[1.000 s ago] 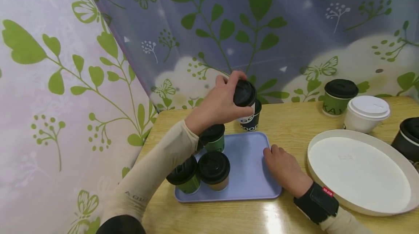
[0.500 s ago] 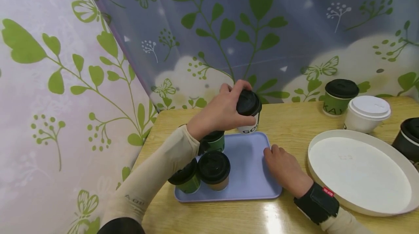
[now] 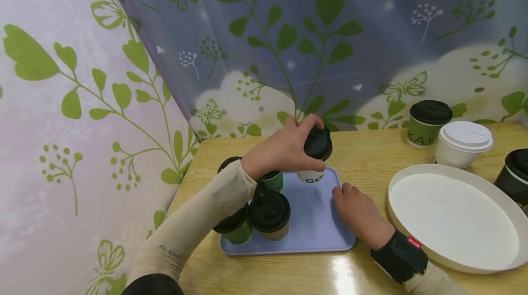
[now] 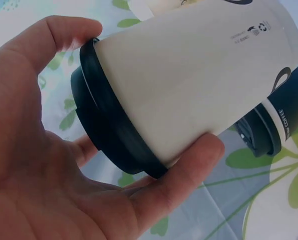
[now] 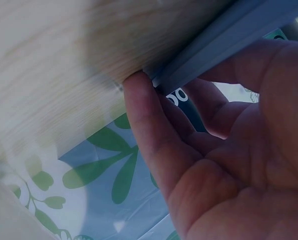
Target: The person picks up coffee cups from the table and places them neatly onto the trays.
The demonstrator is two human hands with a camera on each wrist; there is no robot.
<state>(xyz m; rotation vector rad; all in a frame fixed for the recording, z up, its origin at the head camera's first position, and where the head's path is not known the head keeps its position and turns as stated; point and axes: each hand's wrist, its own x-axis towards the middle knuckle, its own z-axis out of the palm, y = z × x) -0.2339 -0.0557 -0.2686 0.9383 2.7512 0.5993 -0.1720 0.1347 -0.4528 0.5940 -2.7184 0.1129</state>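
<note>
My left hand (image 3: pixel 284 148) grips a white paper cup (image 3: pixel 311 176) by its black lid from above; thumb and fingers spread round the lid in the left wrist view. The cup hangs over the far part of a lavender tray (image 3: pixel 315 228); whether its base touches is unclear. At the tray's right edge, my right hand (image 3: pixel 358 215) holds the rim with curled fingers. On the tray's left stand a brown cup (image 3: pixel 275 233), a green cup (image 3: pixel 239 234) and a darker green cup (image 3: pixel 274 182), all black-lidded. My left forearm partly covers them and another black lid (image 3: pixel 228 162).
To the right lies a round white tray (image 3: pixel 398 203). Behind it are a green cup (image 3: pixel 425 131) and a white-lidded cup (image 3: pixel 458 150); a black cup (image 3: pixel 513 178) stands at the right edge. A dark cup (image 4: pixel 283 112) shows beyond the held one. A patterned curtain (image 3: pixel 255 57) backs the table.
My left hand has brought the white cup down and toward me, from in front of the dark cup to over the tray's far part. The right hand stays on the rim.
</note>
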